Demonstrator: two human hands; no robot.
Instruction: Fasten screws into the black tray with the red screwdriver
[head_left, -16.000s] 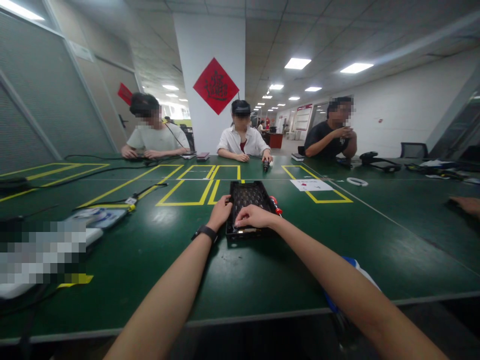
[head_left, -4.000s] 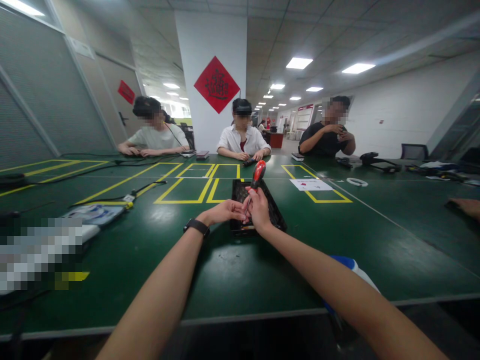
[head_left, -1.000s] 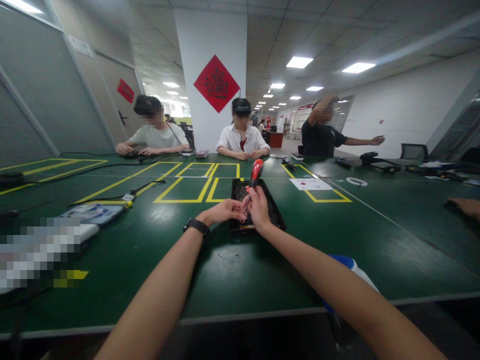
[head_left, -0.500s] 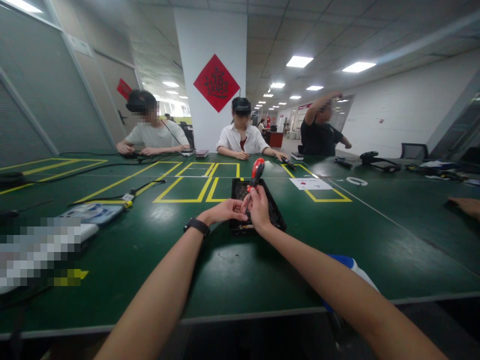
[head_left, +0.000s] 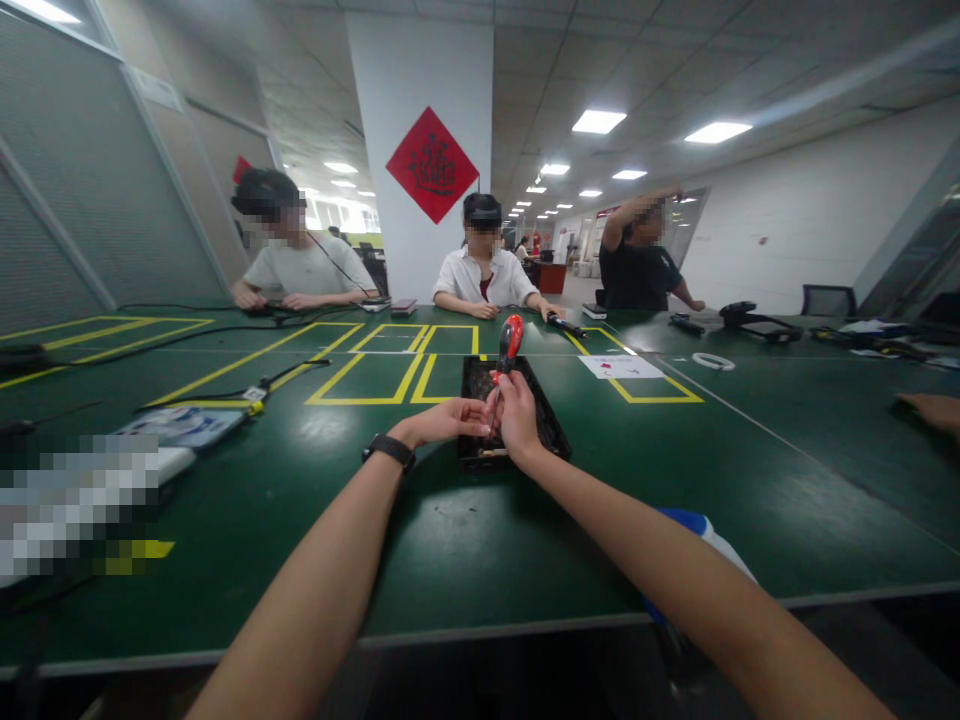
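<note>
A screwdriver with a red and black handle stands almost upright, its thin shaft pointing down into a shallow black box. My right hand is closed around it where the handle meets the shaft. From the left, my left hand reaches over the box, fingers drawn together beside the lower shaft. Whatever those fingertips pinch is too small to make out. Dark contents fill the box, partly covered by both hands, and a small light-coloured piece shows near its front wall.
Yellow tape rectangles mark the green table. A printed paper sheet and a white ring lie to the right. Cables and a plastic packet are on the left. A blue and white item sits beneath my right forearm. Several people are across the table.
The screwdriver handle has tilted slightly left and is now more upright. My left fingertips have shifted slightly left. Across the table, a person's hand has moved left with a dark tool.
</note>
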